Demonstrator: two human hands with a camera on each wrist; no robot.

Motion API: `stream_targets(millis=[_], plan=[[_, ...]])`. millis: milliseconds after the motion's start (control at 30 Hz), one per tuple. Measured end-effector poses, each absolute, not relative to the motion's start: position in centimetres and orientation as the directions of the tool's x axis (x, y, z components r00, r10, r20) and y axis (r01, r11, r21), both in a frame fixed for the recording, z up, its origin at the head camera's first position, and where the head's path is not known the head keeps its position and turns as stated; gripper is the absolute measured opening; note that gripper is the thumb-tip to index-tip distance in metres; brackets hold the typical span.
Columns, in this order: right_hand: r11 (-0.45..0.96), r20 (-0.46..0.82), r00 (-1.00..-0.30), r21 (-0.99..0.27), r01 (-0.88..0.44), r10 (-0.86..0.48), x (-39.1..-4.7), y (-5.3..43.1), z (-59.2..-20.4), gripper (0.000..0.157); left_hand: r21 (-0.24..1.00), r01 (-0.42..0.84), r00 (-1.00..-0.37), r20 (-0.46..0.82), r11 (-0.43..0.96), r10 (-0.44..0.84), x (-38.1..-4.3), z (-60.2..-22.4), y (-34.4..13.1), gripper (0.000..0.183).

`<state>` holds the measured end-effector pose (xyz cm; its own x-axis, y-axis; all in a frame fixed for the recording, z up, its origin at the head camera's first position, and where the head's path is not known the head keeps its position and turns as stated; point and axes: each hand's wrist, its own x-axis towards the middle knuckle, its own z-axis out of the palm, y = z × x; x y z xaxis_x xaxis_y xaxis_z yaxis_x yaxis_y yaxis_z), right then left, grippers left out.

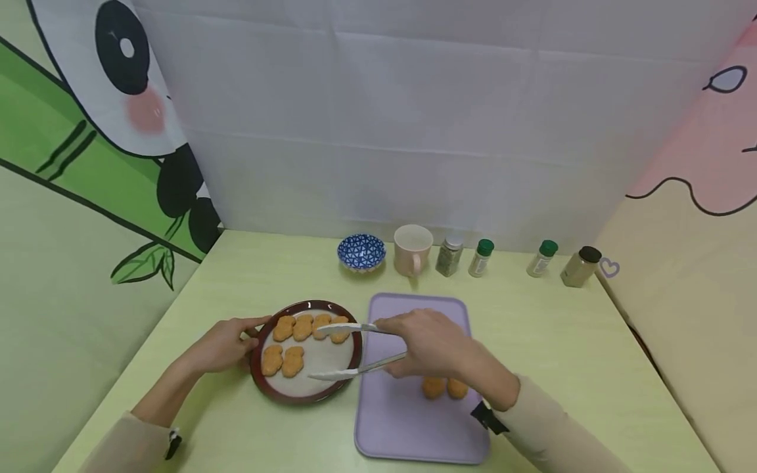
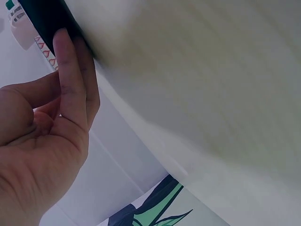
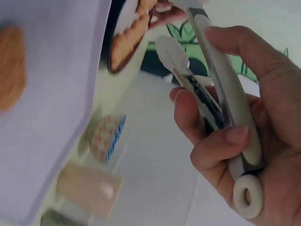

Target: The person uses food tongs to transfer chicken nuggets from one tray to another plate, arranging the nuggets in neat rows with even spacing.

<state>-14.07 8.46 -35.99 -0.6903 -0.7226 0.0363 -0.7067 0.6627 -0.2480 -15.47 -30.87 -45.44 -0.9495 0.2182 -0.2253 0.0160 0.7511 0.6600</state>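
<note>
My right hand [image 1: 428, 341] grips metal tongs [image 3: 225, 89] with white scalloped tips and a ring at the end. The spread tongs hold nothing between their tips, which reach over the brown-rimmed round plate [image 1: 325, 361]. On that plate lie several golden nuggets [image 1: 293, 362], in a back row and a front pair. My left hand [image 1: 219, 345] holds the plate's left rim, its fingertips at the dark edge [image 2: 51, 23] in the left wrist view. Beneath my right forearm, two nuggets [image 1: 434, 387] show on the lilac tray [image 1: 414, 433]; the arm covers part of the tray.
Along the back of the table stand a blue patterned bowl [image 1: 361, 253], a pink mug [image 1: 412, 251], a grey-capped spice jar [image 1: 449, 256], two green-capped shakers [image 1: 481, 257] and a black-capped jar [image 1: 581, 267]. A white sheet [image 1: 414, 131] hangs behind them.
</note>
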Motion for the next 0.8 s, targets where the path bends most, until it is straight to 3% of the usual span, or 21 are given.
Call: stream_targets(millis=[400,800], plan=[[0.713,0.001,-0.733,-0.231,-0.662,-0.680,-12.1,20.7,-35.0,0.059,0.634,0.022,-0.949,-0.230,0.773,0.216,-15.7,-45.1,-31.1,0.051],[0.735,-0.081,-0.740,-0.225,-0.639,-0.668,-11.7,24.4,-36.5,0.050,0.643,0.017,-0.946,-0.238,0.766,0.221,-15.8,-45.2,-30.8,0.050]])
